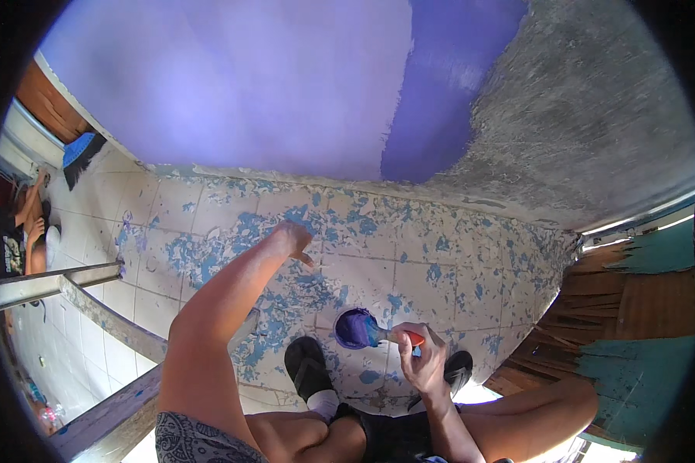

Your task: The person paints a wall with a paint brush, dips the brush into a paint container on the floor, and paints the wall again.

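My right hand (423, 357) is closed around the orange handle of a paintbrush (382, 334). The brush's bristles, coated in blue and purple paint, are at the opening of a small round can of purple paint (353, 329) standing on the tiled floor between my feet. Held out ahead over the floor, my left hand (293, 238) has nothing in it, its fingers bent and partly apart. Beyond is a wall with light purple paint (255, 87), a darker purple band (440, 87) and bare grey cement (573, 104).
Blue and white paint flakes (255, 226) litter the floor tiles. A metal frame (107, 324) stands at left, and another person (20, 231) sits beyond it. A blue broom (81, 153) leans at upper left. Splintered wooden panelling (602, 295) with teal paint is at right.
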Demonstrator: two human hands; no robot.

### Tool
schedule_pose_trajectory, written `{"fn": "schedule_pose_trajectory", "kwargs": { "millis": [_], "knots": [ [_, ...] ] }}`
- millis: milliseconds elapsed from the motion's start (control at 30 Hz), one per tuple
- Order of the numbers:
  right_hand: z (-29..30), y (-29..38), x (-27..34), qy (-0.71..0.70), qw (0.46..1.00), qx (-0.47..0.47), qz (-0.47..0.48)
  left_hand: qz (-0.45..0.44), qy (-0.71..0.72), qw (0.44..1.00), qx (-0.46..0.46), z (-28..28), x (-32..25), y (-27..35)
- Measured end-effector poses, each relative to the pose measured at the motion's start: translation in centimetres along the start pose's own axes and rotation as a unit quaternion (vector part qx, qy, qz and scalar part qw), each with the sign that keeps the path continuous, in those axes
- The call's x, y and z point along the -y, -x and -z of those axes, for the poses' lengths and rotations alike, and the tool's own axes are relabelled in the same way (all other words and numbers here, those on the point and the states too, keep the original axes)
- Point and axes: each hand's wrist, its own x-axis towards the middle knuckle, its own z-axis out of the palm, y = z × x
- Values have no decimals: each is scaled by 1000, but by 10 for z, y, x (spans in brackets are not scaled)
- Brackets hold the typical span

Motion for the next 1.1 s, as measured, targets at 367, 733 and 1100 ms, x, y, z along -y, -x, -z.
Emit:
{"fn": "schedule_pose_trajectory", "kwargs": {
  "millis": [367, 733, 1100],
  "knots": [
    [-1, 2, -7, -62, 989, -22, -130, 7, 2, 1000, -20, 10, -2, 8],
    [-8, -1, -57, -388, 824, -235, -340, 16, -15, 1000, -12, 13, 11, 9],
    [30, -39, -53, -540, 752, -301, -228, 50, -14, 999, -13, 27, 16, 11]
  ]
}}
